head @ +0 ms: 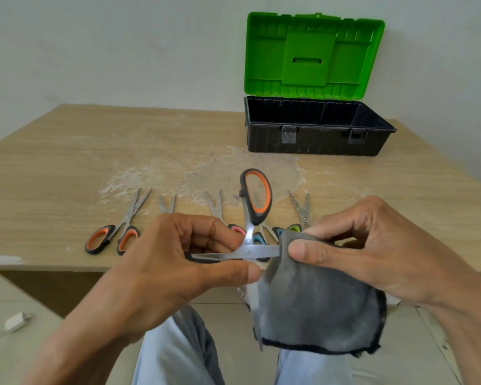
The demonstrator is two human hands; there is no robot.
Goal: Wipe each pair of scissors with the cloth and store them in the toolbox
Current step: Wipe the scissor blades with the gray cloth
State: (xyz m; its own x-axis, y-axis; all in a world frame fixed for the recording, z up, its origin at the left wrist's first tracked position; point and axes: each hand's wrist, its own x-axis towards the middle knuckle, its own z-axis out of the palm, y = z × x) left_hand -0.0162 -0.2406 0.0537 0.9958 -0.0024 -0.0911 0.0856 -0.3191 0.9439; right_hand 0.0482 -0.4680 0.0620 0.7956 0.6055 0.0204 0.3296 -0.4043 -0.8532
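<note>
Table (67, 151) is carrying an open toolbox (317, 140) well beyond the grip, off right. Scissors (213, 204) are lying in a row just behind the grip: orange pair (114, 234) out left, serrated pair (300, 208) right, others partly hidden. Pale stain (206, 173) is showing beyond them.

Green-lidded black toolbox (314, 140), grey dark-edged cloth (317, 307), orange-and-black scissors (257, 201), tan woodgrain table (67, 162)

Seemingly a plain domestic room. A scuffed light-wood laminate table (67, 151) stands against a bare white wall (109, 51), and a white charger plug (16, 322) lies on the pale floor (9, 290).
</note>
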